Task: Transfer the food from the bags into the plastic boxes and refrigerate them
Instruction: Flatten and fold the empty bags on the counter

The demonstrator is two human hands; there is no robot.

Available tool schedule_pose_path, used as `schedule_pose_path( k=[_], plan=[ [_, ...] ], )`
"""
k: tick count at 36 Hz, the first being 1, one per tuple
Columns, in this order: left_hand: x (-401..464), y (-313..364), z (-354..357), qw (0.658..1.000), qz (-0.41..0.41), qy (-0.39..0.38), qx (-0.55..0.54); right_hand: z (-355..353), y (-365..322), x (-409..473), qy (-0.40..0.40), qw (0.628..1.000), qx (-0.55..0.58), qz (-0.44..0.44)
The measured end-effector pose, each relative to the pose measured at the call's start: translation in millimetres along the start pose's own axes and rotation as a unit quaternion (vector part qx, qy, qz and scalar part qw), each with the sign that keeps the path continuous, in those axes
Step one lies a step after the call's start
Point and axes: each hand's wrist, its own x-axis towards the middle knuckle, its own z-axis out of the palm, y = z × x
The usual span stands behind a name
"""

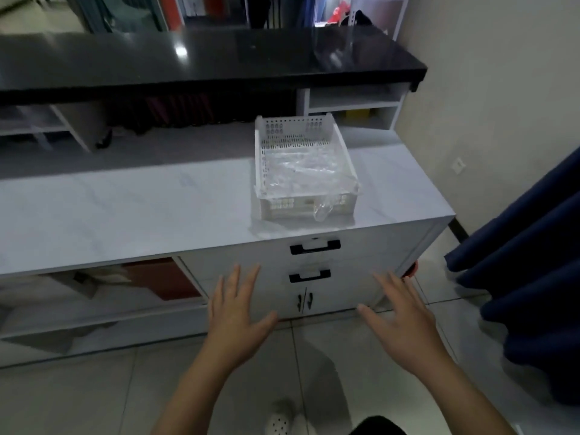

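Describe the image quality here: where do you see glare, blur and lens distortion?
Head view: a bright glare spot sits on the black countertop; the white basket and both open hands, left and right, look softly blurred; the wide-angle lens bows the white cabinet's edges.

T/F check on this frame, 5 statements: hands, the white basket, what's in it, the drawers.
1. Both hands are empty. True: the left hand and right hand are held out with fingers spread, gripping nothing.
2. The white basket sits on the floor. False: it stands on the marble-look counter.
3. Clear plastic bags lie in the basket. True; one part hangs over its front wall.
4. The right hand touches the basket. False: it is apart from it, lower in the picture, in front of the cabinet.
5. The top drawer is pulled open. False: both drawers look shut.
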Motion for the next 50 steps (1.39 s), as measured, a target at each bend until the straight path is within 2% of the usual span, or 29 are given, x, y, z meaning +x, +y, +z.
schedule_pose_path(
  k=[7,12,16,20,24,26,28,32,35,38,46,50],
  plan=[
    [82.9,23.9,-35.8,0.997,0.073,0.004,0.030,-30.9,-17.2,65.6,0.003,0.996,-0.084,-0.030],
    [137.9,66.2,-46.3,0.995,0.090,0.038,0.034,-54.3,-28.4,137.8,0.022,0.988,-0.127,-0.082],
    [173.8,93.2,-47.5,0.994,0.065,0.075,0.054,-63.0,-29.0,194.1,0.042,0.971,-0.190,-0.136],
    [212.6,111.4,-46.1,0.991,0.005,0.114,0.066,-67.2,-24.1,246.8,0.023,0.946,-0.248,-0.210],
    [242.5,114.4,-45.2,0.985,-0.022,0.165,0.052,-77.6,-23.8,284.8,0.030,0.897,-0.277,-0.345],
    [251.6,112.6,-46.4,0.981,-0.018,0.188,0.036,-83.1,-25.9,298.9,0.056,0.873,-0.265,-0.405],
    [256.3,109.5,-50.5,0.980,-0.021,0.198,-0.009,-88.9,-33.4,308.7,0.064,0.869,-0.233,-0.432],
    [267.1,104.3,-78.7,0.967,-0.054,0.181,-0.169,-102.2,-69.0,323.7,0.050,0.901,-0.141,-0.406],
    [289.9,95.7,-122.3,0.952,-0.069,0.124,-0.269,-110.4,-118.8,330.9,0.036,0.916,-0.069,-0.394],
    [310.2,85.6,-176.3,0.952,-0.042,0.098,-0.288,-112.6,-176.4,333.6,0.030,0.913,-0.014,-0.406],
    [298.3,19.4,-303.9,0.939,0.012,0.160,-0.304,-71.2,-311.9,303.9,-0.030,0.881,0.080,-0.466],
    [277.2,-35.0,-324.8,0.928,-0.020,0.182,-0.325,-15.7,-344.8,292.4,-0.074,0.868,0.088,-0.483]
  ],
)
